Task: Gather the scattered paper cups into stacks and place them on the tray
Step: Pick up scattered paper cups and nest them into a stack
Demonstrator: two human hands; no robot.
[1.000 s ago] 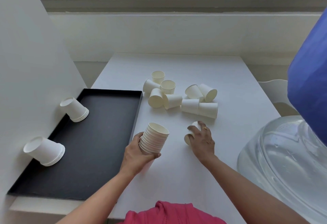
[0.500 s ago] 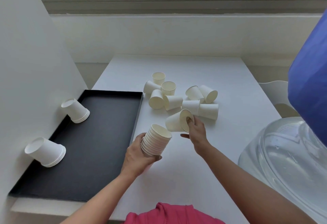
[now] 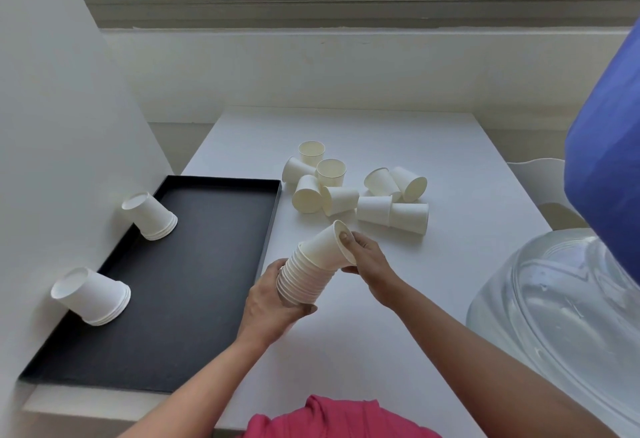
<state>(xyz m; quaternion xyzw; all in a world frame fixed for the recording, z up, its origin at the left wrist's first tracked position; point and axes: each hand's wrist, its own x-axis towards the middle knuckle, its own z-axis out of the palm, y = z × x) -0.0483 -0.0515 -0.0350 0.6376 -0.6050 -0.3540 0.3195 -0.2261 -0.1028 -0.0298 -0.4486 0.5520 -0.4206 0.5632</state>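
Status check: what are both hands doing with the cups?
Left hand grips stack. Right hand pinches tilted cup at stack's mouth. Loose cups on table, nothing blocking tray.

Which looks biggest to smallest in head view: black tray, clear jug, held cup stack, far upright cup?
1. black tray
2. clear jug, cropped and nearer, so unsure versus tray
3. held cup stack
4. far upright cup

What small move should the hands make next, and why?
Probably the right hand should straighten the cup and press it fully into the stack the left hand grips: the cup sits tilted, only partly nested in the top.
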